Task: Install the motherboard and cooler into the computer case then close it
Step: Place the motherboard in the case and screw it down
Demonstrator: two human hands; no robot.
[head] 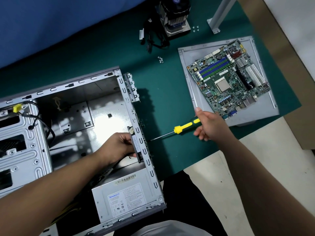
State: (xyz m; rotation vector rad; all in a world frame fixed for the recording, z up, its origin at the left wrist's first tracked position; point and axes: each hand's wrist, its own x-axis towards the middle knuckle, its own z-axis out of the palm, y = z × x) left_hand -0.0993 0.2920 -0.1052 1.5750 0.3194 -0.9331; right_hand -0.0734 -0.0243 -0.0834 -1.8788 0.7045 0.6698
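Observation:
The open metal computer case lies on its side at the left, its main bay bare. Inside it, my left hand grips a flat black fan against the rear wall. My right hand holds a yellow and green screwdriver outside the case, with the shaft tip against that rear wall. The green motherboard rests on the grey side panel at the right. The cooler, with its fan on top, stands at the back of the table.
A grey power supply sits in the case's near corner, with cables and a yellow connector at the left. Loose screws and more screws lie on the green mat, beside black cables. A white post stands back right.

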